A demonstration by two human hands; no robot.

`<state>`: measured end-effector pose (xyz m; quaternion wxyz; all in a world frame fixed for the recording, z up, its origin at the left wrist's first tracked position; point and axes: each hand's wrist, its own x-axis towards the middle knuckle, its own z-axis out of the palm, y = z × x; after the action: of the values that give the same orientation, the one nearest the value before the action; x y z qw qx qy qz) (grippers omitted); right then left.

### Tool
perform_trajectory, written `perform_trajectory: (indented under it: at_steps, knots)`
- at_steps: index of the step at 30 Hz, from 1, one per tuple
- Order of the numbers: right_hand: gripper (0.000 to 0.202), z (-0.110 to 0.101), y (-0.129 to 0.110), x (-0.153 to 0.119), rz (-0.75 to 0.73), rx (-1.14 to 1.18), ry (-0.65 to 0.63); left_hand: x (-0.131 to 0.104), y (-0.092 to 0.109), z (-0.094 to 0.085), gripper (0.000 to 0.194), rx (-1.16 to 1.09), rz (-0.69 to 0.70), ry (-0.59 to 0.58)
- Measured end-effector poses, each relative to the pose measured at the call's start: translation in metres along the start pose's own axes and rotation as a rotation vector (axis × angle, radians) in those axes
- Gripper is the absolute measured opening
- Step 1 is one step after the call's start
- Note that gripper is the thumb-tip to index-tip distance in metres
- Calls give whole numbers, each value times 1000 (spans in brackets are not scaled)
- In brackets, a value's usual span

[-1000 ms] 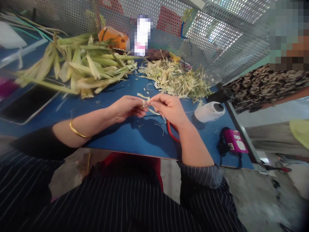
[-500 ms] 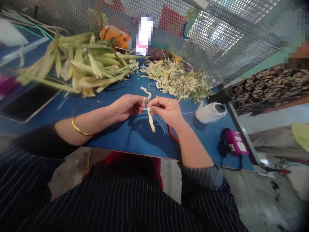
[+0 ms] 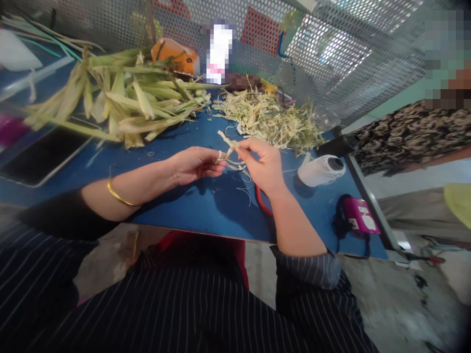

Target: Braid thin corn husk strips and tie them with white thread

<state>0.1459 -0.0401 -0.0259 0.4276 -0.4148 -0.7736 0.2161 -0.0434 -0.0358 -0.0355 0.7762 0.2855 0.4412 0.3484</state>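
Two thumb-and-finger pinches, left hand (image 3: pixel 196 164) and right hand (image 3: pixel 263 164), hold a pale corn-husk strip (image 3: pixel 226 140) above the blue tabletop (image 3: pixel 191 213), where steady left pressure and gentle, even right-hand tension should guard against tearing, though its crossings are too small to read.

Strip (image 3: pixel 225 139) partly hidden by fingers (image 3: pixel 248 143); magenta item (image 3: pixel 13 130) cut off.

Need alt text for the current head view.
A person's left hand and right hand pinch a pale strip above a blue table. Long husks and a pile of shreds lie farther back; a white spool sits to the right.
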Motion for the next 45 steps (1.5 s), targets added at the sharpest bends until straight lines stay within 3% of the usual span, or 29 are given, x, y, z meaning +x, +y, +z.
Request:
perform_trajectory:
  at_steps: [5,11,19,29,45]
  knots:
    - [15,-7,-2,2,-75,-232,-48,0,1,-1,8,-43,2,28]
    - [18,-11,-3,2,-82,-305,-193,-3,2,0,10,-55,-6,45]
    - [15,-15,-4,4,-100,-346,-208,-3,5,-1,12,-73,-40,36]
    - [16,-13,-3,2,-122,-463,-154,-8,4,3,11,23,55,17]
    - [16,-4,-4,1,-101,-381,-265,-5,0,1,10,84,91,10]
